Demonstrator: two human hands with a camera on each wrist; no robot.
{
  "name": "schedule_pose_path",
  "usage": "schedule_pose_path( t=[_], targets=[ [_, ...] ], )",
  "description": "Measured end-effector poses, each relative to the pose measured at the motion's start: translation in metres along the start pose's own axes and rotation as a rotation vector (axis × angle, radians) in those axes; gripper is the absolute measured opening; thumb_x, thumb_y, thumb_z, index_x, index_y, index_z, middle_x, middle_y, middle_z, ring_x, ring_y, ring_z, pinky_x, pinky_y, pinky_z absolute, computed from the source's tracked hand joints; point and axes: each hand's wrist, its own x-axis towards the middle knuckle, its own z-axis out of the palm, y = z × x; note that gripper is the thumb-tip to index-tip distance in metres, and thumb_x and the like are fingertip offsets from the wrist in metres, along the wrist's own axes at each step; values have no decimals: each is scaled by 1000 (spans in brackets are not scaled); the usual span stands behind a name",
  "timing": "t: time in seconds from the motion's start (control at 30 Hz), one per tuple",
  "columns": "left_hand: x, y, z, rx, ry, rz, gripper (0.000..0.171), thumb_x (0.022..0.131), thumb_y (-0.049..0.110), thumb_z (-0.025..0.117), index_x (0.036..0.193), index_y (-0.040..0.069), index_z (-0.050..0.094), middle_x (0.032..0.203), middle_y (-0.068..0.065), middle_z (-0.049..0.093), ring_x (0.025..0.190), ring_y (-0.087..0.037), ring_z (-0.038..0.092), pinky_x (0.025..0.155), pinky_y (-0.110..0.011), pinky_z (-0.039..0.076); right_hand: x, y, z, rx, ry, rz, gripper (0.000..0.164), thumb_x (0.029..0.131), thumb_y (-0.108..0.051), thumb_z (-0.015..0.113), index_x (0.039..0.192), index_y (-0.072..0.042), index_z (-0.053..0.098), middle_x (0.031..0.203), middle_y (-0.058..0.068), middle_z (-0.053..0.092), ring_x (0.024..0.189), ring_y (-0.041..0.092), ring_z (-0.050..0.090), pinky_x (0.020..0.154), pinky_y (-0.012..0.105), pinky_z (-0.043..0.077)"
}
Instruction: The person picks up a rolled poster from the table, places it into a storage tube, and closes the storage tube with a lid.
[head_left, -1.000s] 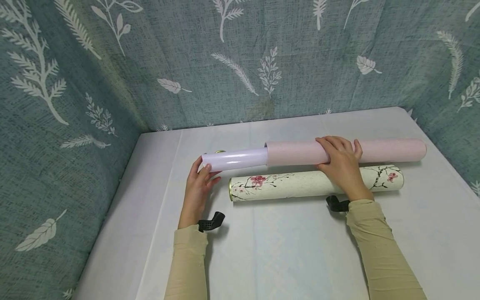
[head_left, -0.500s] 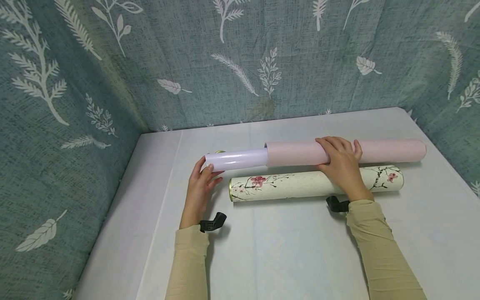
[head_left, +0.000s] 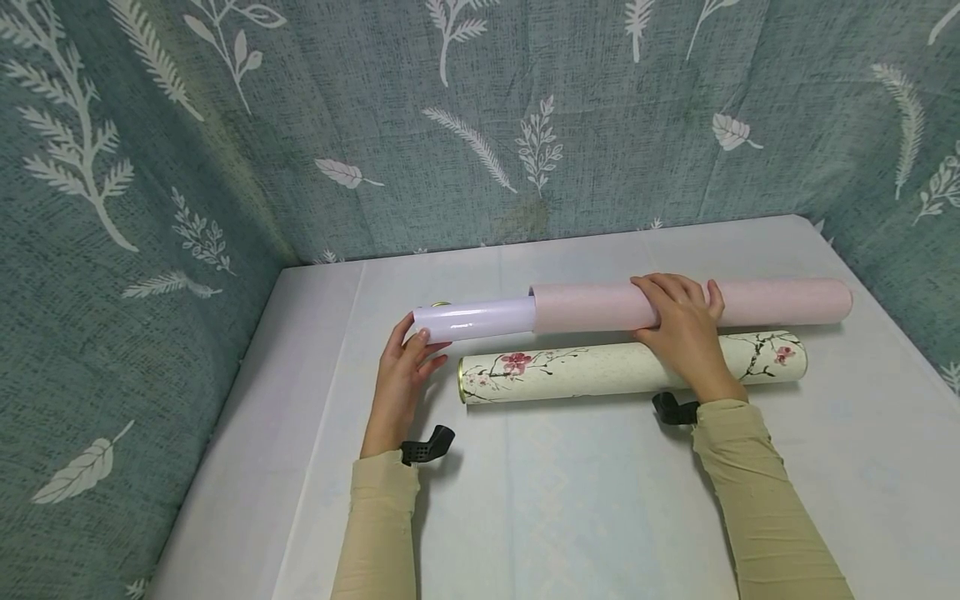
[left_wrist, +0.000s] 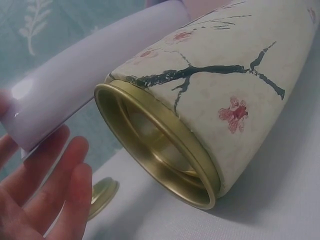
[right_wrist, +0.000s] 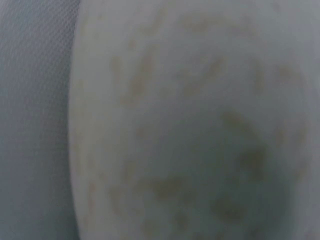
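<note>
Your left hand (head_left: 397, 375) pinches the left end of the white roll (head_left: 480, 319), thumb against it, the lower fingers spread beneath. Your right hand (head_left: 682, 329) grips the pink tube (head_left: 585, 307) from above, near its middle, fingers over the top. The roll runs into the pink tube's left mouth, a good part of it sticking out toward your left hand. Just in front, nearer you, the floral tube (head_left: 555, 375) lies roughly parallel, passing beneath your right hand, its gold rim (head_left: 462, 380) facing left. A gold disc (left_wrist: 104, 197) rests on the table (head_left: 585, 500), partly hidden behind the roll as your head camera sees it. Past the far edge hangs a green leaf-print curtain (head_left: 375, 125).
</note>
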Motion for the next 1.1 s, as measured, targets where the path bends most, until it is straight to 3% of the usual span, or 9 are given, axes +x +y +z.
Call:
schedule_pose_path(
  t=[0.93,1.1],
  targets=[
    [1,-3,9,49,-26,-7,53,86,34,58,133,21,37,122,-13,48,107,-33,52,88,-44,42,-1,-1,-1,-4,-3,-2,70,61,-17,82,124,-16,51,124,7,47,116,30,34,99,55,0],
    [1,-2,13,86,-3,22,52,85,33,59,132,20,39,120,-13,50,104,-30,54,85,-42,44,-1,-1,-1,2,3,-5,70,61,-17,82,124,-16,52,124,7,48,116,30,34,100,54,-1]
  ],
)
